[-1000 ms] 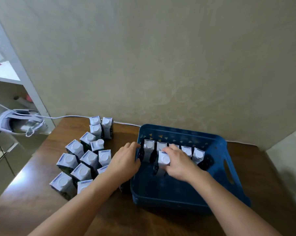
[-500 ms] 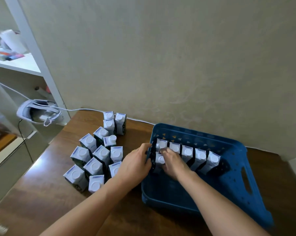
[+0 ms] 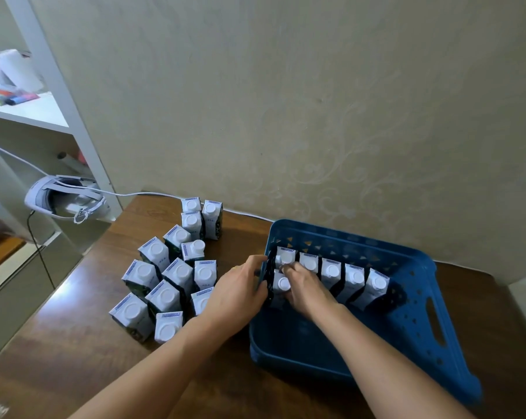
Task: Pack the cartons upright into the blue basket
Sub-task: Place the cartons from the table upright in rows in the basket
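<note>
The blue basket [image 3: 406,313] lay bare across its near half; a row of upright cartons [image 3: 331,272] blocked its far wall; one more carton [image 3: 281,287] stood at its left wall; a crowd of loose cartons [image 3: 168,276] barred the table left of it.

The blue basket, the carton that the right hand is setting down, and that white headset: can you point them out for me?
blue basket [image 3: 423,293]: head view, inner face of its right wall.
carton under the right hand [image 3: 282,283]: head view, its white cap.
white headset [image 3: 41,195]: head view, its front shell.
</note>
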